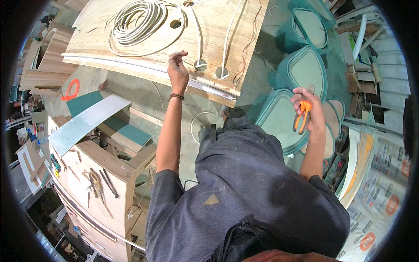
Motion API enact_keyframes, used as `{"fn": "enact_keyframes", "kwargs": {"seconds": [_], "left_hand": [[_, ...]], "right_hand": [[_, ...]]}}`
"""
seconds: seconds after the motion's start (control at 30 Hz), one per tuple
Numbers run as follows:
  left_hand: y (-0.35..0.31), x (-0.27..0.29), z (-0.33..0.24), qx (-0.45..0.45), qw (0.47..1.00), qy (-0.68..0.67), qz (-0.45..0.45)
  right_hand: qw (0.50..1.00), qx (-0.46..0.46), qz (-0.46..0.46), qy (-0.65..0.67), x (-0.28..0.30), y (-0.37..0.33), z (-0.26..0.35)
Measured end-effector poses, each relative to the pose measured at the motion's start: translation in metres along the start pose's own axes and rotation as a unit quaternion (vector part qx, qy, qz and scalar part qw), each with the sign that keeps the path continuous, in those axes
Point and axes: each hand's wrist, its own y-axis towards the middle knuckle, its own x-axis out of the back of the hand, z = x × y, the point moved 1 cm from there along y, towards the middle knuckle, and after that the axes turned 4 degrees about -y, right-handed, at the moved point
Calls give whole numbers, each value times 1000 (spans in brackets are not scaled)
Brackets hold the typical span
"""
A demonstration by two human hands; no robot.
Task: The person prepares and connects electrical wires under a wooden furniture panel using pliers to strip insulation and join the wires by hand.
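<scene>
My left hand (178, 74) is over the near edge of a plywood panel (91, 41), beside a long white strip (122, 64) that runs along that edge. Its fingers are loosely bent and apart, and I see nothing in them. A grey cable (200, 37) passes into a round hole just right of these fingers. Out to the right, my right hand (315, 114) is closed around orange-handled pliers (302, 117). Their handles point down, and the jaws are hidden by the hand. A coil of pale cable (139, 24) lies on the panel.
Teal-edged, rounded panels (279, 115) stand at the right. To the left, a wooden cabinet (94, 214) carries hand tools (95, 185) and a curved pale sheet (89, 122). An orange coiled hose (73, 89) lies beyond it. Printed plastic sheeting (379, 205) covers something at lower right.
</scene>
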Motion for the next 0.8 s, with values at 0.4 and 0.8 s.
{"fn": "enact_keyframes", "kwargs": {"seconds": [0.4,0.8], "left_hand": [[-40,24,-18,29,972,227,61],[-89,47,-134,66,995,-20,-77]], "right_hand": [[924,112,-109,-350,18,14,23],[840,238,233,-428,-155,-44,32]]}}
